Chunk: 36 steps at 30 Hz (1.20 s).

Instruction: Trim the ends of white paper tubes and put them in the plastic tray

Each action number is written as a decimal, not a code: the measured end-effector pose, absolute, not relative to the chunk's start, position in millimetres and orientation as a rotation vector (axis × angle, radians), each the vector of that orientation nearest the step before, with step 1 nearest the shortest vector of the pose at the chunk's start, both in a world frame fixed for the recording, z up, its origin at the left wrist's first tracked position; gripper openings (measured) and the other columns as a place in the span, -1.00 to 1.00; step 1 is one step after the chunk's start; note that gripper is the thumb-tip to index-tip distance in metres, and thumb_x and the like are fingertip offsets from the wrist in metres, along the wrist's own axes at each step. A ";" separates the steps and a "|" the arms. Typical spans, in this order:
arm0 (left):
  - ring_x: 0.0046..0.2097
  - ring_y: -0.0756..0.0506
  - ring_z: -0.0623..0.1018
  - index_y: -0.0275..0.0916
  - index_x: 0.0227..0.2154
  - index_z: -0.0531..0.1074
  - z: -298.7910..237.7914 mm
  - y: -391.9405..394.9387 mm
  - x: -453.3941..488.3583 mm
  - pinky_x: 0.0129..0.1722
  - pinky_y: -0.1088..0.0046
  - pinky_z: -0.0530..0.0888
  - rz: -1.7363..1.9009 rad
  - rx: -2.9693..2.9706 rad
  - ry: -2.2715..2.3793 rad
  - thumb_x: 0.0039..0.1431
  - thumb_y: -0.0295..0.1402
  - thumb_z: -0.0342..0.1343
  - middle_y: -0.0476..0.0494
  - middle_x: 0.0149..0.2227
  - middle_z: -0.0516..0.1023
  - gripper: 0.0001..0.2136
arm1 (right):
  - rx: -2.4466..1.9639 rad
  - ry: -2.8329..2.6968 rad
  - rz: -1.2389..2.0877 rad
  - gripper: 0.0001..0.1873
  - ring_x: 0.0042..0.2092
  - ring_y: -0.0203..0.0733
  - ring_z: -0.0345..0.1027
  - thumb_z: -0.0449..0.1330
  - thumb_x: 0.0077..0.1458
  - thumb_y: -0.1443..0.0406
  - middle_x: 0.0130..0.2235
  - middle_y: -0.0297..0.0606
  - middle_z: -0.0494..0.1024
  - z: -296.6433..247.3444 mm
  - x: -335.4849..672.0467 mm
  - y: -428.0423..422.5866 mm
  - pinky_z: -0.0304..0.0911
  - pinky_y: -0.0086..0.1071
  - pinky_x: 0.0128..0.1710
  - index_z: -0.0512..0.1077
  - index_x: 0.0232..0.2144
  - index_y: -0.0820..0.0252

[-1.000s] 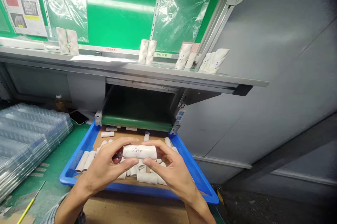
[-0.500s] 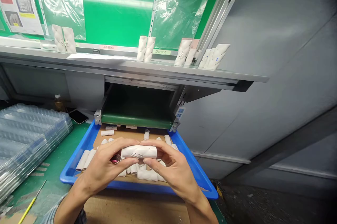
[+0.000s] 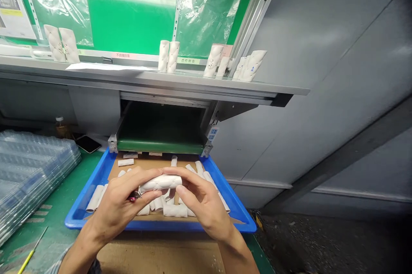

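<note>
Between both hands I hold a white embossed tube [image 3: 161,182], lying sideways above a blue tray [image 3: 73,217]. My left hand [image 3: 124,194] pinches its left end between thumb and fingers. A small pinkish-red item [image 3: 132,199] shows in the left palm, too hidden to name. At the tube's right end, my right hand [image 3: 204,201] grips with the thumb at the end and the fingers along the top. Beneath the hands, several similar white tubes [image 3: 175,210] lie on the cardboard lining of the tray, partly hidden by my hands.
Behind the tray a green conveyor belt [image 3: 161,144] ends at its back edge. Stacked clear plastic trays [image 3: 35,167] stand left, near a phone [image 3: 88,144] and a bottle [image 3: 62,129]. A yellow-handled tool [image 3: 27,261] lies at lower left. Overhead, a shelf [image 3: 144,77] carries several upright white tubes.
The tube has been turned in my fingers, so its raised lettering no longer faces me, and it tilts slightly. The whole view has shifted, moving the scene a little left.
</note>
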<state>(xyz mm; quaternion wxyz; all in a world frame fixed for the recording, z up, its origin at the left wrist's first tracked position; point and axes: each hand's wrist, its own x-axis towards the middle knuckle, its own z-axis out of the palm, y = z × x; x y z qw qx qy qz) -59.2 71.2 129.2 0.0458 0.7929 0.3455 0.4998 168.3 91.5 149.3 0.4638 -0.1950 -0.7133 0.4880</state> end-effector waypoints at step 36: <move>-0.07 -0.06 0.72 -0.13 0.32 0.38 128.2 68.1 -54.0 -0.09 0.55 0.61 1.579 2.659 1.039 0.47 -0.40 0.18 -0.18 0.01 0.70 -0.59 | -0.423 -1.652 1.170 -0.70 0.13 -0.01 0.51 0.13 0.44 0.21 0.11 -0.19 0.64 143.3 162.1 90.9 0.42 -0.23 0.11 0.59 0.08 0.04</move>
